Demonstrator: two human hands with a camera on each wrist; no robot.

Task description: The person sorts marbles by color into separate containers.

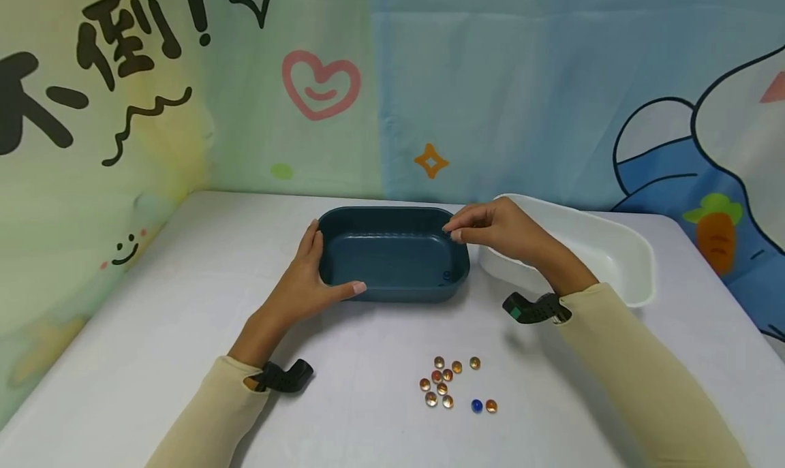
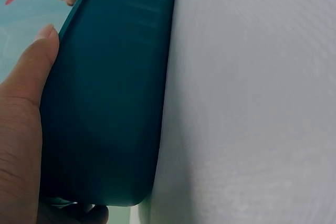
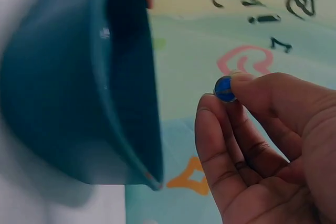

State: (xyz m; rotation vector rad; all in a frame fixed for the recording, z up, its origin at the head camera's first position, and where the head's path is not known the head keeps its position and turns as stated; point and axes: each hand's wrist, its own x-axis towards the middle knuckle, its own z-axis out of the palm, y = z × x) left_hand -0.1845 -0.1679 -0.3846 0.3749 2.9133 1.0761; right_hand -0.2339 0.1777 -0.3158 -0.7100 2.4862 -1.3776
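The dark teal basin (image 1: 392,295) stands on the table in the head view. My left hand (image 1: 303,281) holds its left end, thumb along the front rim and fingers round the side. Over the basin's right end, my right hand (image 1: 505,231) pinches a blue glass marble (image 3: 225,88) between thumb and fingertips, shown plainly in the right wrist view. A dark blue marble (image 1: 446,275) lies inside the basin near its front right corner. Closer to me on the table are several amber marbles (image 1: 442,389) and one blue marble (image 1: 477,406).
A white basin (image 1: 638,250) stands right of the teal one, partly behind my right forearm. White cloth (image 1: 153,332) covers the table. A printed curtain (image 1: 490,80) hangs along the back edge. Each wrist carries a small black camera.
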